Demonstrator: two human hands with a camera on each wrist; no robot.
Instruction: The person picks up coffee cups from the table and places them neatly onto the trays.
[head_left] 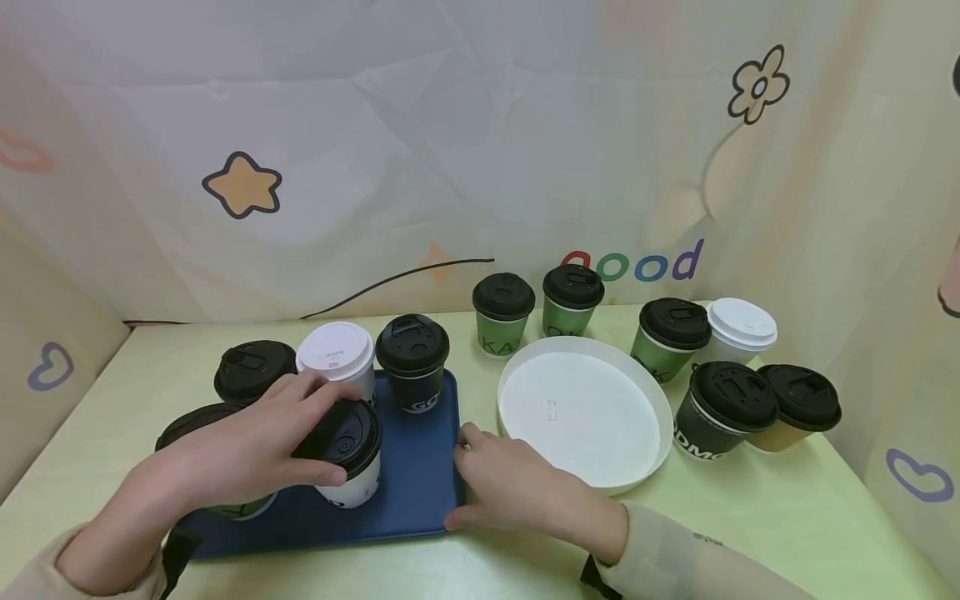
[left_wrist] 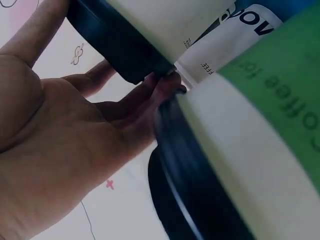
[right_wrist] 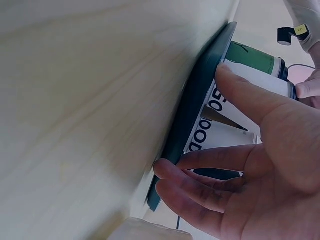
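With thumb and fingers bent about its black lid, my left hand [head_left: 281, 433] holds a white paper coffee cup [head_left: 352, 490] on a blue tray [head_left: 420, 500]. Black-lidded cups [head_left: 257, 371] stand to the left, partly hidden by that hand and wrist. Toward the tray's back are a white-lidded cup [head_left: 337, 354] and a dark cup with a black lid [head_left: 414, 367]. My right hand [head_left: 517, 483] touches the tray's right edge. In the right wrist view, the thumb and extended fingers of the right hand [right_wrist: 260, 155] rest spread along the tray rim [right_wrist: 192, 105].
Right of the tray lies a round white tray [head_left: 585, 408]. Behind it stand two green cups [head_left: 501, 329]. Along its right side are another green cup [head_left: 663, 342], a white-lidded cup [head_left: 738, 329], a dark cup [head_left: 712, 417] and a brown cup [head_left: 791, 417]. A patterned cloth [head_left: 525, 150] hangs behind the table.
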